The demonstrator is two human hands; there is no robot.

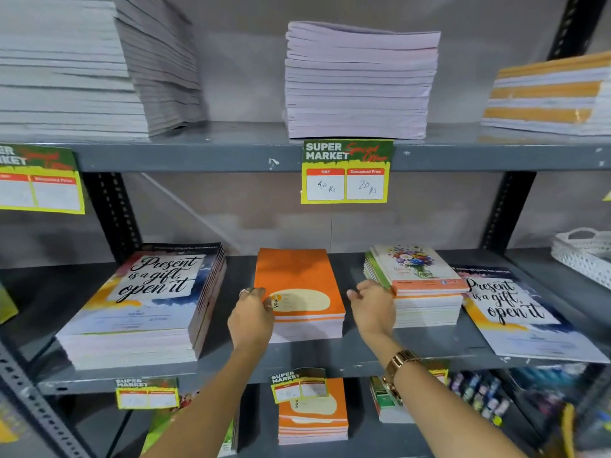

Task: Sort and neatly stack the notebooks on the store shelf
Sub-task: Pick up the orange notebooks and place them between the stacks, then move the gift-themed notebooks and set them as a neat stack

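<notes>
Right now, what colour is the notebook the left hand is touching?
Orange, with a cream oval patch near the front: the top notebook under the left hand, seen in the head view.

Light is even and fairly bright, seemingly from above and in front — no hard glare. Soft shadows sit under the upper shelf [231, 157] and beside the stacks. The centre is sharpest: the price tag [345, 171] reads clearly. Edges bend with wide-angle distortion, and the lower right corner smears — the left tag [39, 180] is blurred too.
</notes>
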